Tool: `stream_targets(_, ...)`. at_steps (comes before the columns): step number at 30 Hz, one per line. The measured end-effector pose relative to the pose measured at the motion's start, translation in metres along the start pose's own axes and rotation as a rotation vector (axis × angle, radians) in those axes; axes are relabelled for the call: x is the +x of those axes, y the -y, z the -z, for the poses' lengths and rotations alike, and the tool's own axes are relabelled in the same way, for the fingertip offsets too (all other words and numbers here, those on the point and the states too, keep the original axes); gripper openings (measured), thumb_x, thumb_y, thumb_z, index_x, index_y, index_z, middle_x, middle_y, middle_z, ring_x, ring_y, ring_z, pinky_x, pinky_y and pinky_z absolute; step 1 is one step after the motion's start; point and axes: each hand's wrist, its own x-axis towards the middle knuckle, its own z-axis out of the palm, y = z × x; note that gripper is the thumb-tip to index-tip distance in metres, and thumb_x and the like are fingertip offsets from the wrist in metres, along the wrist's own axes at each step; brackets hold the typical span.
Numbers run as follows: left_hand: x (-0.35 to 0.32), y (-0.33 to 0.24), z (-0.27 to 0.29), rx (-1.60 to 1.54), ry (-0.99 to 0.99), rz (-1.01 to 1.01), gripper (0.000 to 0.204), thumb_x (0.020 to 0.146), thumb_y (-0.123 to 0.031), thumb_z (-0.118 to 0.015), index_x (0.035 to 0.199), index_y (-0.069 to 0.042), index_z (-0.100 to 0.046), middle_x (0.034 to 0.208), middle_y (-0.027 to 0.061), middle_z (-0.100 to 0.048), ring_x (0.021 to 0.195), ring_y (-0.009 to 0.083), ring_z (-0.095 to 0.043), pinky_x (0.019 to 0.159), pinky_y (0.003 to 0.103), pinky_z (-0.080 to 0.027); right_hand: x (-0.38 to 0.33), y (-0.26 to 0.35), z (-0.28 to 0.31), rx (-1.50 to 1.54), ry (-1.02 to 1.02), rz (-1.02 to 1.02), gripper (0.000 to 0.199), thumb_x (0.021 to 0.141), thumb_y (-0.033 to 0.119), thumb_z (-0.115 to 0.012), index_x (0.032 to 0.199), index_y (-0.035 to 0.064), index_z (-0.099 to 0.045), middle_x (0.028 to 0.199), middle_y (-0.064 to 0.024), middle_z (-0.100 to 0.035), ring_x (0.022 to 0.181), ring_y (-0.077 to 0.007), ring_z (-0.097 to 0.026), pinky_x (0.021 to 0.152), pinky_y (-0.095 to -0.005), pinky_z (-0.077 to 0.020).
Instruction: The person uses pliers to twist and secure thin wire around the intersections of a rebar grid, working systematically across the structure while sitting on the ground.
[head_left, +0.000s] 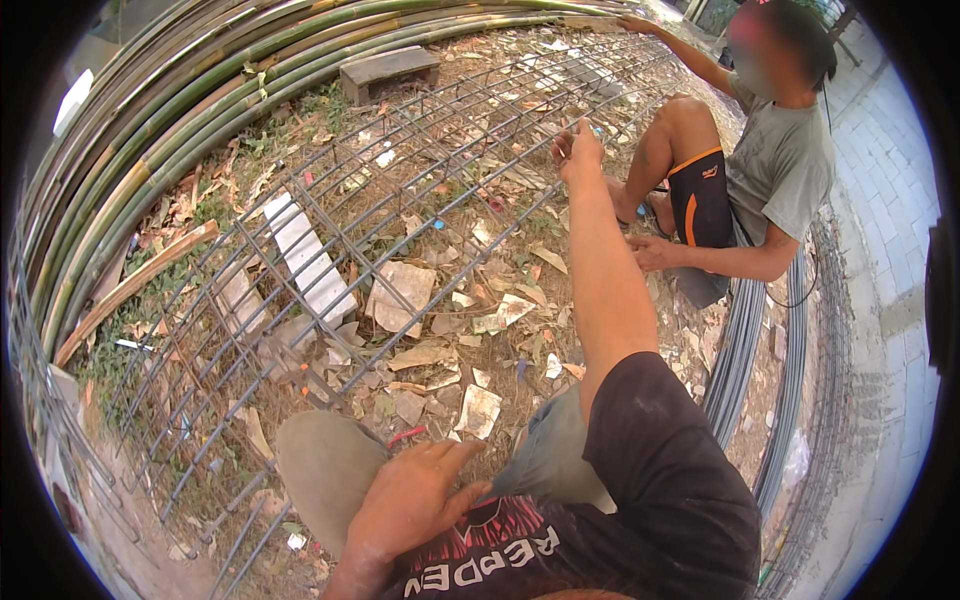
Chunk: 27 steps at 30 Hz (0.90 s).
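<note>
A grid of steel reinforcing bars [400, 200] lies over the littered ground in front of me. My right hand [578, 150] is stretched far out, fingers pinched at a bar crossing on the grid; what it pinches is too small to tell. My left hand [410, 498] rests flat on my knee, holding nothing. Across the grid a person [775, 160] in a grey shirt sits, one hand [635, 24] reaching to the far bars, the other hand [652, 252] near the ground.
Long bamboo poles [180, 90] curve along the left and far side. A grey concrete block [388, 68] and white slabs [308, 258] lie under the grid. A bundle of steel rods [745, 340] runs along the right, beside pavement [890, 200].
</note>
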Motion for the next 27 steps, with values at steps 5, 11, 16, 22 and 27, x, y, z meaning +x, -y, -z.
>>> stream_targets(5,-0.001,-0.002,0.003,-0.011,0.023,0.060,0.044,0.090,-0.033,-0.071,0.126,-0.009,-0.062,0.111,0.0167,-0.068,0.108,0.0385,-0.063,0.093,0.045,-0.051,-0.011,0.014,-0.005,-0.058,-0.035,0.002,0.063,0.097,0.059,-0.055,0.133,0.0076,-0.050,0.113,-0.0104,-0.058,0.099,-0.0223,-0.057,0.075,-0.0430,-0.0529)
stream_targets(11,0.001,0.000,0.001,0.004,0.022,0.010,0.046,0.092,-0.034,-0.067,0.127,-0.005,-0.060,0.107,0.0186,-0.067,0.099,0.0378,-0.064,0.085,0.046,-0.052,-0.009,0.013,0.004,-0.083,-0.127,-0.055,0.077,0.094,0.069,-0.052,0.142,0.0100,-0.043,0.127,-0.0123,-0.051,0.110,-0.0268,-0.051,0.088,-0.0510,-0.0477)
stream_targets(16,0.001,0.000,0.000,0.009,0.005,0.004,0.046,0.092,-0.034,-0.067,0.127,-0.005,-0.060,0.105,0.0184,-0.067,0.098,0.0375,-0.064,0.085,0.046,-0.051,-0.004,0.002,0.004,-0.067,-0.123,-0.054,0.082,0.092,0.072,-0.054,0.144,0.0095,-0.041,0.127,-0.0128,-0.050,0.110,-0.0271,-0.050,0.093,-0.0519,-0.0455)
stream_targets(22,0.001,-0.001,-0.001,0.024,-0.009,-0.012,0.046,0.092,-0.034,-0.068,0.127,-0.004,-0.061,0.105,0.0183,-0.067,0.098,0.0374,-0.064,0.085,0.046,-0.051,-0.001,0.008,0.000,-0.013,-0.137,-0.014,0.103,0.085,0.083,-0.052,0.152,0.0070,-0.031,0.133,-0.0159,-0.051,0.124,-0.0317,-0.047,0.103,-0.0569,-0.0410)
stream_targets(27,-0.001,0.000,0.000,0.027,-0.010,0.002,0.045,0.092,-0.034,-0.068,0.125,-0.004,-0.061,0.104,0.0181,-0.067,0.097,0.0374,-0.064,0.084,0.046,-0.051,-0.023,0.013,-0.002,-0.013,-0.030,-0.031,0.117,0.081,0.088,-0.049,0.159,0.0073,-0.015,0.159,-0.0182,-0.028,0.145,-0.0389,-0.028,0.115,-0.0621,-0.0285)
